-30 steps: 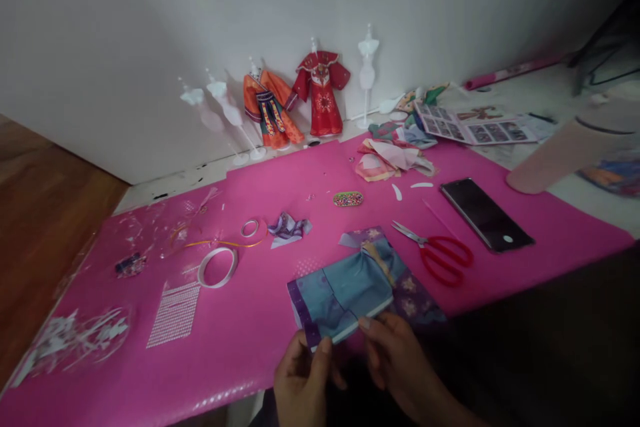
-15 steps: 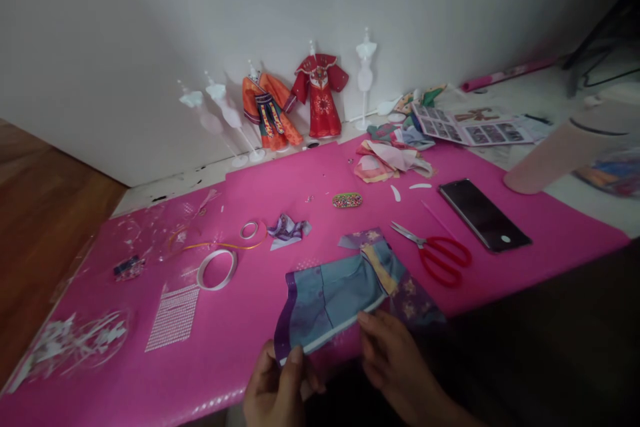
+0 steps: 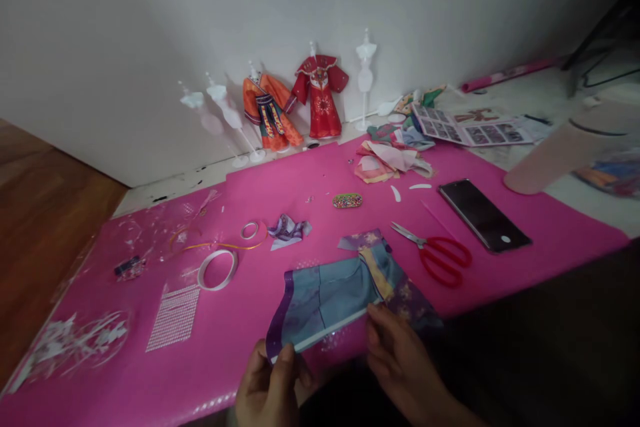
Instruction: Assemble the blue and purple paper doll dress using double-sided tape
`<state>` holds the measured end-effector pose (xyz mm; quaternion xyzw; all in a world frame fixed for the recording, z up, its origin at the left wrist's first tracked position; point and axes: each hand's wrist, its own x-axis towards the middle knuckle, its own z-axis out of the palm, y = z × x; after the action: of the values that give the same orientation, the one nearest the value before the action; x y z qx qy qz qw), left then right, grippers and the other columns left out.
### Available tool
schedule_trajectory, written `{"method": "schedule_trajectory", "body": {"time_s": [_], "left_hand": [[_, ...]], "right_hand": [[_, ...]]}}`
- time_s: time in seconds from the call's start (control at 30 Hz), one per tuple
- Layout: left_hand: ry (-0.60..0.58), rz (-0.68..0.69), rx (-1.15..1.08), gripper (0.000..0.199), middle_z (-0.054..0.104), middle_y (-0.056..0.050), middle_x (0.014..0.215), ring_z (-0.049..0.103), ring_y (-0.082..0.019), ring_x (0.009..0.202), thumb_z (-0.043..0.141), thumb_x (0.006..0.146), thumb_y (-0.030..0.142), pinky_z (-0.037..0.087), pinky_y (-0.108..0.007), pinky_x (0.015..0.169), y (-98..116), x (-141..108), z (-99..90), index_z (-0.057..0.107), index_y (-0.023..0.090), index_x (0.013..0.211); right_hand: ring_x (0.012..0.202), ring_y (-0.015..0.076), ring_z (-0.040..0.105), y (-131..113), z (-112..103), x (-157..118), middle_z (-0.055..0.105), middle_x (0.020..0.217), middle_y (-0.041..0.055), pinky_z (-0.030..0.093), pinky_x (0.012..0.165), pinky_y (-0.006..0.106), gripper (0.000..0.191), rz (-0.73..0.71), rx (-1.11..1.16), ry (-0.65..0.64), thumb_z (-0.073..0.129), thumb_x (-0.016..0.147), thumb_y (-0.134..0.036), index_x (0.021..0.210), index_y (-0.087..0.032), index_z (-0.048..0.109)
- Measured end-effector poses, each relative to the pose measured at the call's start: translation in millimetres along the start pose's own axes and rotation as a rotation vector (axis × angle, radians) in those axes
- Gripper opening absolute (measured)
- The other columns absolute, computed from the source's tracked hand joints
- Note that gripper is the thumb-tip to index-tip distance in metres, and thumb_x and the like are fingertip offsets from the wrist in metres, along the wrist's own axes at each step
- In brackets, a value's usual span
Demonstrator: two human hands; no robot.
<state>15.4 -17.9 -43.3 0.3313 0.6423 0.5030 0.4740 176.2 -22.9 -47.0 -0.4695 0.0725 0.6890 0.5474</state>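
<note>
A small blue-green doll garment (image 3: 325, 300) with purple trim and a yellow band lies at the front of the pink mat (image 3: 240, 340). A white strip runs along its near edge. My left hand (image 3: 273, 380) pinches the purple corner at the lower left, thumb on top. My right hand (image 3: 400, 353) grips the near edge by the end of the white strip, close to the purple floral part. Between the two hands the edge is stretched out. Red-handled scissors (image 3: 443, 257) lie open to the right of the garment.
Behind the mat stand dress forms (image 3: 366, 73), an orange dress (image 3: 273, 113) and a red dress (image 3: 323, 97). A phone (image 3: 485, 213) and a pale bottle (image 3: 560, 153) are on the right. To the left lie a tape roll (image 3: 217, 269), a bead sheet (image 3: 173, 317) and plastic bags (image 3: 80, 347).
My left hand has moved slightly left with the garment's corner. My right hand has shifted a little right and up along the edge, and the hands are farther apart.
</note>
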Motion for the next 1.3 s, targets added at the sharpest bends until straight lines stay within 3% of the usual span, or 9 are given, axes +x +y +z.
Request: {"method": "schedule_trajectory", "body": {"time_s": [0.37,0.57,0.77,0.97,1.13,1.2,1.3], "left_hand": [[-0.024,0.004,-0.034,0.034,0.055,0.004,0.043,0.052,-0.012,0.044,0.071,0.075,0.045,0.043,-0.022,0.049,4.7,1.7,3.6,0.053,0.02,0.06],[-0.045,-0.027,-0.061,0.032,0.056,0.004,0.044,0.052,-0.012,0.045,0.072,0.076,0.043,0.044,-0.022,0.051,2.2,1.4,1.8,0.054,0.02,0.061],[-0.074,-0.027,0.007,0.034,0.056,0.003,0.042,0.052,-0.013,0.044,0.072,0.076,0.044,0.044,-0.022,0.051,6.9,-1.8,6.1,0.055,0.02,0.059],[-0.169,-0.195,-0.086,0.037,0.054,0.005,0.04,0.047,-0.01,0.038,0.071,0.078,0.05,0.036,-0.019,0.044,2.1,-7.3,19.3,0.055,0.019,0.067],[-0.188,-0.266,-0.164,0.039,0.051,0.007,0.036,0.044,-0.008,0.035,0.072,0.077,0.053,0.033,-0.018,0.042,-13.0,-5.1,22.5,0.056,0.018,0.072],[-0.189,-0.262,-0.162,0.04,0.05,0.007,0.036,0.044,-0.008,0.034,0.074,0.075,0.053,0.034,-0.018,0.043,-15.6,-6.5,24.0,0.057,0.018,0.07],[-0.198,-0.272,-0.152,0.043,0.049,0.007,0.035,0.041,-0.007,0.033,0.078,0.069,0.054,0.031,-0.018,0.042,-15.5,-10.8,27.4,0.057,0.017,0.065]], "right_hand": [[0.036,0.0007,0.027,-0.7,-8.7,1.8,0.052,0.051,-0.0077,0.027,0.035,0.015,0.042,-0.094,0.027,-0.001,0.085,0.058,-0.047,0.06,-0.019,0.054],[0.031,-0.0016,0.023,-0.2,-12.3,9.0,0.053,0.048,-0.0083,0.025,0.031,0.014,0.039,-0.06,0.145,0.008,0.085,0.058,-0.041,0.058,-0.017,0.054],[0.03,-0.0008,0.028,-6.3,-18.9,15.7,0.05,0.044,-0.0082,0.028,0.03,0.013,0.039,-0.083,0.16,0.019,0.082,0.065,-0.04,0.055,-0.016,0.053],[0.029,-0.0016,0.024,-30.1,-24.2,22.2,0.059,0.051,-0.0073,0.025,0.029,0.011,0.033,-0.129,0.123,-0.027,0.083,0.068,-0.04,0.068,-0.018,0.057],[0.029,-0.0028,0.021,-27.8,-32.4,7.8,0.062,0.056,-0.0058,0.019,0.029,0.01,0.044,0.015,0.04,-0.077,0.084,0.063,-0.051,0.082,-0.019,0.06],[0.03,-0.002,0.025,-17.1,-34.0,-1.5,0.061,0.053,-0.0058,0.018,0.03,0.01,0.048,0.072,-0.059,-0.1,0.087,0.057,-0.05,0.081,-0.019,0.06],[0.028,0.0018,0.031,0.7,-29.0,-9.3,0.054,0.043,-0.0063,0.019,0.029,0.012,0.048,0.116,-0.296,-0.226,0.082,0.061,-0.056,0.079,-0.018,0.059]]}}
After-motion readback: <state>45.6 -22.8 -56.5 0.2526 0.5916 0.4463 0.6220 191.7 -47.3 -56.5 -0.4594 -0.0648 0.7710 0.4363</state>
